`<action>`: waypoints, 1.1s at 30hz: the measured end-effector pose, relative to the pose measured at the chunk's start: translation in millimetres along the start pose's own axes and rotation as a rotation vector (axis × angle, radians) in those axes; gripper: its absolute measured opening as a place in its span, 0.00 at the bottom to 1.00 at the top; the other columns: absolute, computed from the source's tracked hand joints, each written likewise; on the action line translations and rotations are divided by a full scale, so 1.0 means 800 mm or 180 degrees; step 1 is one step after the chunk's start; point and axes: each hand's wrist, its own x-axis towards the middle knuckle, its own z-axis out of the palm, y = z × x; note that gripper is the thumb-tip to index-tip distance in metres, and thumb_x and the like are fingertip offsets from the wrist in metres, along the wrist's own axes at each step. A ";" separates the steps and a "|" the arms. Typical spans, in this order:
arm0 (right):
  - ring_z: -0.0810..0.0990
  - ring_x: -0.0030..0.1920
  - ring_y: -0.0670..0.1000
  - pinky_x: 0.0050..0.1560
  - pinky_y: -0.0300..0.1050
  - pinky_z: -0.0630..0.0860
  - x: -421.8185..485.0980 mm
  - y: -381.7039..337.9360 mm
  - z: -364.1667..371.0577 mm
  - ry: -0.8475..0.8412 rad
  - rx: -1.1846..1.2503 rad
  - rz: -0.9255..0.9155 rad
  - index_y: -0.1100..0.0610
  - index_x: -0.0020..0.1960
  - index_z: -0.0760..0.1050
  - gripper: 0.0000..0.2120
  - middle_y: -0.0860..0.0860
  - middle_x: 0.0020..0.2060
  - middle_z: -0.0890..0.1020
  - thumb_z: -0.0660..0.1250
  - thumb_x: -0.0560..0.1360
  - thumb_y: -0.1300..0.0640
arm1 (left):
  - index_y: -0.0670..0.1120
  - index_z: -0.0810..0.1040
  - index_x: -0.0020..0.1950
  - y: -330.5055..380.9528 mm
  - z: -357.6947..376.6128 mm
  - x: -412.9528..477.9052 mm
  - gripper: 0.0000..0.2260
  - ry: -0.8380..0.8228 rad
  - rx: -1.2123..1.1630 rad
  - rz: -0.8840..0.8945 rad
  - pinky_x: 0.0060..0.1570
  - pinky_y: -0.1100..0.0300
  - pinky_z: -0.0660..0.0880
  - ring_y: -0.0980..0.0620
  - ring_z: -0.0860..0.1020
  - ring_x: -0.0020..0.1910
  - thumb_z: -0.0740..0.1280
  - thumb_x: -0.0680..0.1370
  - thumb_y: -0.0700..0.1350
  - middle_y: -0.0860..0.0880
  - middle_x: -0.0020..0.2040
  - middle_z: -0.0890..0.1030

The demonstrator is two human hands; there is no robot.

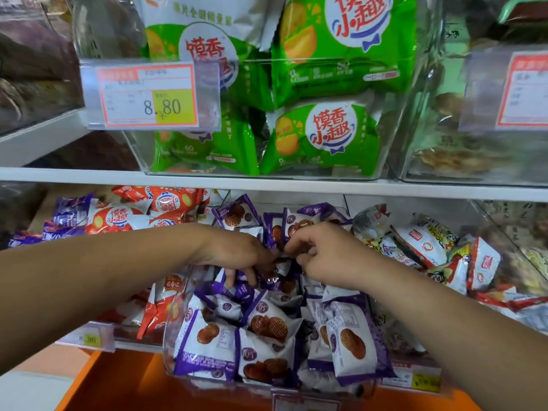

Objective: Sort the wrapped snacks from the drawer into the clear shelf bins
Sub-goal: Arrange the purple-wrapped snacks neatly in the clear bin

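Store shelving, evenly lit. A white shelf board (207,180) runs level above the left hand (237,253) and right hand (326,258). Up and left of the left hand, a price label (148,94) reads 8.80. Below both hands lies an orange base panel (118,381); pale floor (23,390) shows down-left of the left hand.

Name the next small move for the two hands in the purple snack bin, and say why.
Probably let go and leave the purple packets lying on the pile. Both the left hand and the right hand grip them with curled fingers low inside the clear bin, which holds the same kind, so they look already placed.
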 end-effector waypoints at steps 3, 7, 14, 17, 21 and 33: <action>0.74 0.39 0.38 0.33 0.26 0.66 0.002 0.001 0.000 -0.0037 -0.0039 -0.0019 0.48 0.59 0.82 0.12 0.39 0.40 0.77 0.69 0.79 0.61 | 0.54 0.71 0.76 0.001 0.002 -0.006 0.28 -0.0043 0.0341 -0.0157 0.73 0.45 0.66 0.48 0.83 0.37 0.50 0.83 0.68 0.51 0.60 0.84; 0.71 0.35 0.37 0.32 0.31 0.64 0.002 0.000 0.002 -0.0022 -0.0010 -0.0015 0.47 0.60 0.81 0.13 0.39 0.37 0.74 0.75 0.76 0.53 | 0.52 0.69 0.78 0.007 0.002 -0.007 0.31 -0.0046 0.0239 -0.0247 0.76 0.46 0.59 0.46 0.83 0.41 0.47 0.83 0.68 0.51 0.62 0.83; 0.81 0.56 0.47 0.59 0.44 0.80 0.002 0.001 0.000 0.0067 0.0345 0.0130 0.52 0.60 0.81 0.19 0.48 0.53 0.83 0.64 0.76 0.69 | 0.54 0.61 0.81 0.029 0.019 -0.020 0.30 -0.0091 0.0369 -0.0178 0.70 0.50 0.69 0.48 0.77 0.36 0.46 0.83 0.67 0.45 0.70 0.76; 0.80 0.57 0.47 0.58 0.40 0.77 0.000 -0.001 -0.001 0.0028 0.0370 0.0128 0.54 0.62 0.81 0.23 0.48 0.52 0.82 0.61 0.74 0.72 | 0.53 0.59 0.82 0.036 0.024 -0.022 0.30 -0.0052 0.0369 -0.0152 0.66 0.48 0.75 0.51 0.77 0.39 0.45 0.84 0.67 0.44 0.72 0.74; 0.80 0.58 0.47 0.57 0.38 0.77 -0.001 -0.002 -0.002 0.0033 0.0346 0.0127 0.54 0.62 0.81 0.22 0.48 0.54 0.82 0.61 0.75 0.72 | 0.52 0.53 0.83 0.037 0.031 -0.003 0.32 -0.0152 0.0389 -0.0055 0.54 0.47 0.81 0.46 0.76 0.64 0.46 0.83 0.67 0.45 0.80 0.63; 0.77 0.49 0.42 0.39 0.28 0.68 -0.004 -0.003 -0.003 -0.0052 0.0103 0.0070 0.52 0.65 0.80 0.21 0.46 0.54 0.81 0.64 0.77 0.68 | 0.53 0.72 0.75 0.017 0.016 0.020 0.18 -0.0168 0.0681 0.0161 0.44 0.59 0.72 0.55 0.75 0.35 0.58 0.85 0.52 0.50 0.46 0.81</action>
